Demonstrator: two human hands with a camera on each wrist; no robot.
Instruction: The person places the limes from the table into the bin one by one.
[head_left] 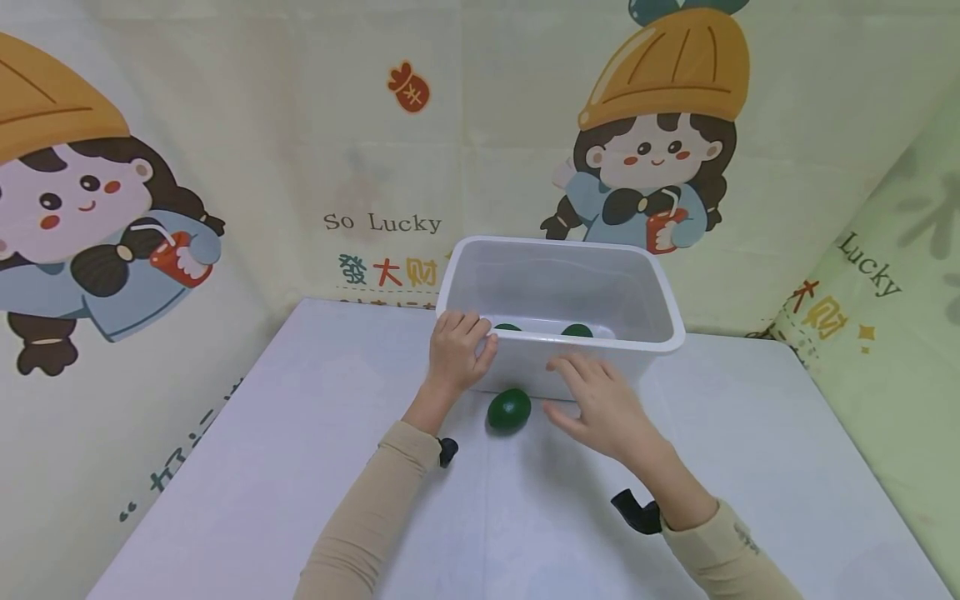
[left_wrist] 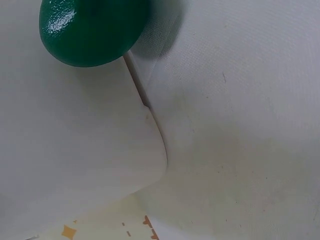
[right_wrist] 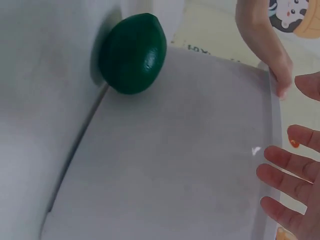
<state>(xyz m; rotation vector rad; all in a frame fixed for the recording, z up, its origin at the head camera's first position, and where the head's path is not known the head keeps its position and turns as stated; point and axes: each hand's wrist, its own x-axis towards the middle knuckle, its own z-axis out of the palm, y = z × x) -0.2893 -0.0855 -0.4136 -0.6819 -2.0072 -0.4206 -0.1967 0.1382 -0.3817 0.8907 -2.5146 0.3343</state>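
My left hand [head_left: 457, 354] grips the near rim of a white plastic bin [head_left: 525, 364] at its left end, fingers curled over the edge. Just in front of the bin's near wall, a glossy dark green, egg-shaped fruit [head_left: 509, 412] lies on the table, its pointed tip showing in the right wrist view [right_wrist: 134, 54]. Two more green fruits [head_left: 577, 331] sit partly hidden behind the rim inside. My right hand [head_left: 600, 408] hovers to the right of the loose fruit, holding nothing, fingers spread toward the bin; the right wrist view shows those fingers [right_wrist: 282, 157] apart.
A white cloth covers the table [head_left: 225, 500]. Behind the bin stands a printed backdrop [head_left: 510, 167] with cartoon figures and lettering, and it continues along both sides. Black wrist mounts [head_left: 637, 512] stick out from the sleeves.
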